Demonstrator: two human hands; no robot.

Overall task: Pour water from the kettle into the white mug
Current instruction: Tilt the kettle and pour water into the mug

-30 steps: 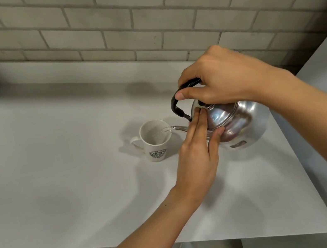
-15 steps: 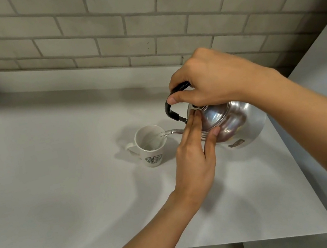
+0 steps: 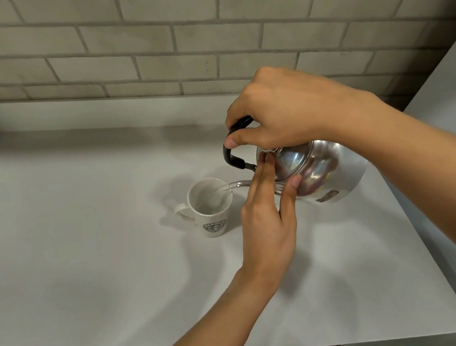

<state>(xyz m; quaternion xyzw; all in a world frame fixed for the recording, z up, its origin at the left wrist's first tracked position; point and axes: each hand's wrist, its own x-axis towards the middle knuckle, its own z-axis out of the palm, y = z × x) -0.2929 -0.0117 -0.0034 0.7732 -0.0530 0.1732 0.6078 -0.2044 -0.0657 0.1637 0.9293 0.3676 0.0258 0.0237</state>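
Right hand (image 3: 285,107) gripped the steel kettle (image 3: 324,174) by its black handle (image 3: 233,156); looked heavy and slick. Left hand (image 3: 265,221), fingers flat, steadied its lid beside the white mug (image 3: 210,209).

The white table (image 3: 68,262) is bare left of the left hand (image 3: 265,221); the mug (image 3: 210,206) stands just beside its fingers; the kettle (image 3: 320,168) fills the room under the right hand (image 3: 286,110); a brick wall (image 3: 165,31) blocks the far side.
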